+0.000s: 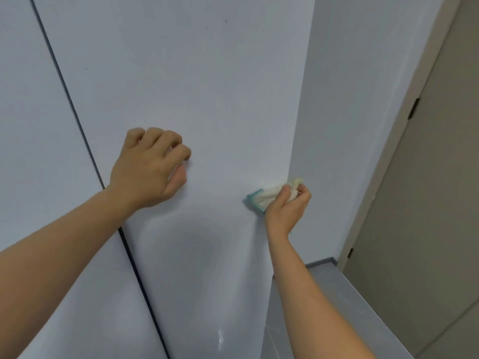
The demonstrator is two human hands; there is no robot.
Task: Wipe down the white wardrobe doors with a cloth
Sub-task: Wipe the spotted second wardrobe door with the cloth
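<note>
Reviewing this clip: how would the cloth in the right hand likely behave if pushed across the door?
The cloth looks soft and floppy: it bunches in the right hand. It probably weighs little, since fingertips alone pinch it. On the glossy wardrobe door it would likely slide easily.

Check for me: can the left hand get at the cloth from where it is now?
Probably yes. The left hand is curled, holding nothing, against the same white wardrobe door as the cloth, with only bare panel between them. The right hand grips the cloth, though.

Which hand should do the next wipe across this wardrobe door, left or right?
Right. The right hand already grips the cloth against the wardrobe door; the left hand is curled, with no cloth.
</note>
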